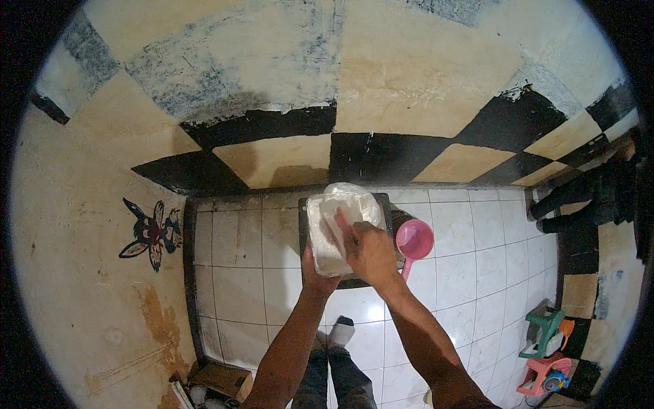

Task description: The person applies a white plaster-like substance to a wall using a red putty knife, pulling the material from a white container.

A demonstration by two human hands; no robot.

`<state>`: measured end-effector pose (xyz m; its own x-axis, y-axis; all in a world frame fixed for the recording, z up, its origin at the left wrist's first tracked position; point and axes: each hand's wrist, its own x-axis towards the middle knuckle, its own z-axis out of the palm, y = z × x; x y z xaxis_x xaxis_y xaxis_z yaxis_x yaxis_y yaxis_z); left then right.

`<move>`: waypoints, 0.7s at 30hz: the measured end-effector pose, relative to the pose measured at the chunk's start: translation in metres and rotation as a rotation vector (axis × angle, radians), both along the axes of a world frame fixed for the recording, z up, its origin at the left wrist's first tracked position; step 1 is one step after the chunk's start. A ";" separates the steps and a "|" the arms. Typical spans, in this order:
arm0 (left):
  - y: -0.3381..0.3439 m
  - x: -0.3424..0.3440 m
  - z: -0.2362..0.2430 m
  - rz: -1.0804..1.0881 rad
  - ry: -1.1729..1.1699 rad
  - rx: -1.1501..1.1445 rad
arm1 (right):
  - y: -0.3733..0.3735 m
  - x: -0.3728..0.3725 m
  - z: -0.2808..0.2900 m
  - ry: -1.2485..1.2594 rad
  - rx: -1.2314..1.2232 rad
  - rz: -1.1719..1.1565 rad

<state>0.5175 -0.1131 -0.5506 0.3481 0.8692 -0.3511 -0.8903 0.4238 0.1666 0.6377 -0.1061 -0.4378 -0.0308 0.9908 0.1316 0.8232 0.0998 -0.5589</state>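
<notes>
A pale rectangular container (323, 252) with white material and crumpled clear plastic is held over a dark square surface (360, 281). My left hand (315, 273) grips the container's near left side from below. My right hand (373, 252) is over its inside, fingers wrapped round a reddish-pink implement (342, 221) whose far part lies against the white inner surface; I cannot make out its exact kind. Just to the right of the dark surface sits a pink dipper (415, 238), its handle pointing toward me.
A person's dark-trousered legs (579, 194) are at the right wall. Small green (543, 334) and pink (537, 375) plastic stools stand lower right. A cardboard box (221, 378) lies lower left. A checkered wall (381, 82) rises ahead; my feet (340, 332) are on white tiles.
</notes>
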 end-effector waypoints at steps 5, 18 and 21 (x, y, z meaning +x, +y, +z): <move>-0.005 -0.011 -0.001 -0.013 0.005 0.049 | -0.003 -0.001 0.016 0.063 -0.012 -0.017; -0.002 -0.014 0.013 0.027 -0.026 0.035 | 0.000 -0.007 0.029 0.010 0.008 0.076; -0.002 -0.018 0.012 0.007 -0.083 0.009 | 0.003 0.002 0.026 0.036 0.069 -0.010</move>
<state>0.4998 -0.1148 -0.5385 0.3700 0.8746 -0.3134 -0.9040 0.4167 0.0957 0.6400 -0.1033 -0.4117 -0.0147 0.9795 0.2008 0.8038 0.1310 -0.5802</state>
